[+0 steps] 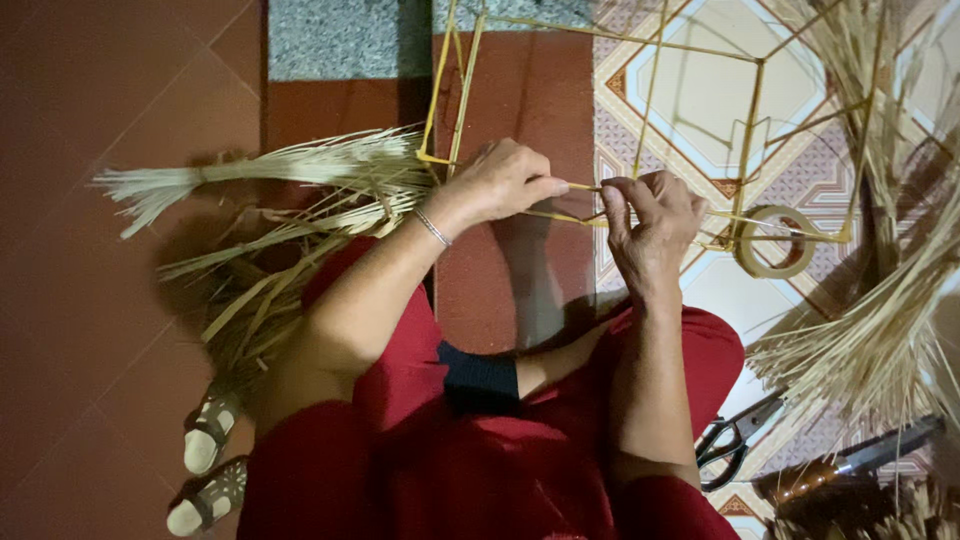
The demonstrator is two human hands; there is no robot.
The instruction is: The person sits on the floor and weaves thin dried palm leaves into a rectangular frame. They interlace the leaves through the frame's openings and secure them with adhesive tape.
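Left hand (505, 182) and right hand (650, 215) are meeting at one joint of the frame (745, 140), a yellow stick cage standing on the floor in front of the knees. Both are pinching narrow: left fingertips are closing on a thin stick (585, 187) end, right thumb and forefinger are gripping the same spot from the other side, so the joint is being held steady between them. The tape roll (775, 241) is sitting just beside the right hand, hanging against the frame (handy reach, seemingly). Scissors (735, 445) and a knife (850, 462) are lying by the right knee on the tiles. Straw bundles (270, 175) are fanning out at the left, more straw (880, 330) at the right, both within arm's reach. Sandals (210, 460) are lying lower left.
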